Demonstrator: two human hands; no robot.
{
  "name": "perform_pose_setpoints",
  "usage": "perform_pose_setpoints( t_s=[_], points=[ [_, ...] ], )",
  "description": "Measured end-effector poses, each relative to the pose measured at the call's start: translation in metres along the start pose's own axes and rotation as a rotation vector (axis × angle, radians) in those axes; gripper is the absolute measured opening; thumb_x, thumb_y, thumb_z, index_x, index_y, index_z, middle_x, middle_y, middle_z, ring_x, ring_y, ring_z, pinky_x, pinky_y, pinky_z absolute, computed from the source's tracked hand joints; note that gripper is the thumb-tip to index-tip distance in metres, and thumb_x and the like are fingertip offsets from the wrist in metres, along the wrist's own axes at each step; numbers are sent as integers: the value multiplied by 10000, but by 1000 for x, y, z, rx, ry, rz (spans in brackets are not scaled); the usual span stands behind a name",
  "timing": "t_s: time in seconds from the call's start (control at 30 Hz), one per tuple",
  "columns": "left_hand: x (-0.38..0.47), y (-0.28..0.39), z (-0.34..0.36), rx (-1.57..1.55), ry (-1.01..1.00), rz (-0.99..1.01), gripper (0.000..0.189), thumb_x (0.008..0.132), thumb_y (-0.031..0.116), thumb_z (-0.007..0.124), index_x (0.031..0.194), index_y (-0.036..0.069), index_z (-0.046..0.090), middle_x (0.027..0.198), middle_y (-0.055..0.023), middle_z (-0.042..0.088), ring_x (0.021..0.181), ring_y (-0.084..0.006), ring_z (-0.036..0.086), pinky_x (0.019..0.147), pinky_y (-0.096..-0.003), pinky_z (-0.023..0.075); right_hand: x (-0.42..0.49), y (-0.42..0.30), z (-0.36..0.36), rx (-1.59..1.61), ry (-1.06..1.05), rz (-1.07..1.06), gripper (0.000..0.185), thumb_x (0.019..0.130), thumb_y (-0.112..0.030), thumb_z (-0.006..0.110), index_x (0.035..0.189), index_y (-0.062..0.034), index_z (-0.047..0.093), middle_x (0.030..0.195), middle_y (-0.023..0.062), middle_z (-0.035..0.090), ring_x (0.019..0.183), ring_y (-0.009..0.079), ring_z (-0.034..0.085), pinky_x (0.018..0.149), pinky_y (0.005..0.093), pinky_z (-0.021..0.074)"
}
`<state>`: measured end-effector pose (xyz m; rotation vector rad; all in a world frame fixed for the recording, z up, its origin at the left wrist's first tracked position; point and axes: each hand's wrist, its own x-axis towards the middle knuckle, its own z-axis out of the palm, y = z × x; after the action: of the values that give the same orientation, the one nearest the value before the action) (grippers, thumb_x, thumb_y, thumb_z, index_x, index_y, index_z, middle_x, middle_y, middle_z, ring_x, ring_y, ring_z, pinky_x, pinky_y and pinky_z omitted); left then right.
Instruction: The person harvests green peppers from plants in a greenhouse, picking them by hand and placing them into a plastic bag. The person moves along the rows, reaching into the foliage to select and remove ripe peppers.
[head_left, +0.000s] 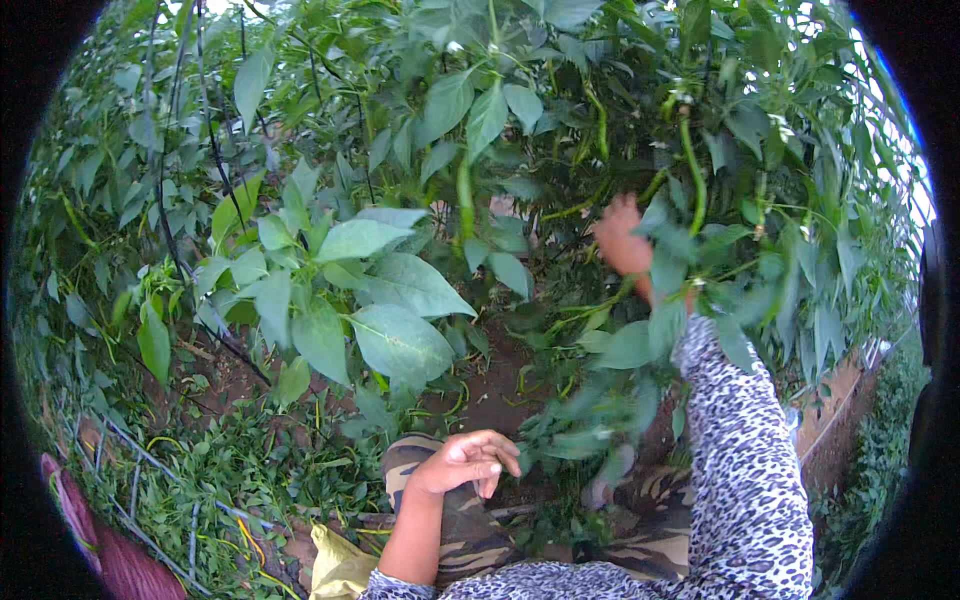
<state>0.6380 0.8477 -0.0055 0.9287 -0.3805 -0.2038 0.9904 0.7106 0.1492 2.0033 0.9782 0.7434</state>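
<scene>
My right hand (624, 238) reaches among the leaves of a pepper plant, blurred and partly covered by leaves, so its grip cannot be made out. Just to its right a long green pepper (694, 176) hangs from a stem. Another long green pepper (465, 196) hangs to the left of that hand. Over my camouflage-clad knee, my left hand (472, 461) is raised with its fingers loosely curled and nothing visible in it. Large pepper leaves (405, 300) spread above and to the left of it.
Dark support strings (214, 142) run down through the foliage at the left. A pale yellow sack (337, 562) lies by my left side. Metal rods (150, 457) cross the low plants at lower left, near a dark red item (120, 555). Bare soil (502, 367) shows between plants.
</scene>
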Motion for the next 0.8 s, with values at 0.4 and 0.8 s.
perform_pose_setpoints(
  t_s=[0.4,0.8],
  points=[
    [31,-10,4,120,247,-212,346,860,125,604,1150,-30,496,987,-157,621,729,-149,614,625,-258,509,-94,98,117,238,181,145,156,752,-162,516,858,-100,613,1106,108,571,1168,300,451,1026,519,291],
    [151,-25,-23,684,621,-236,211,848,10,514,1056,-18,527,920,-77,606,799,-128,584,686,-267,486,-92,108,159,314,457,125,105,740,-134,523,809,-62,555,1127,130,557,1184,309,438,1047,498,284]
  ],
)
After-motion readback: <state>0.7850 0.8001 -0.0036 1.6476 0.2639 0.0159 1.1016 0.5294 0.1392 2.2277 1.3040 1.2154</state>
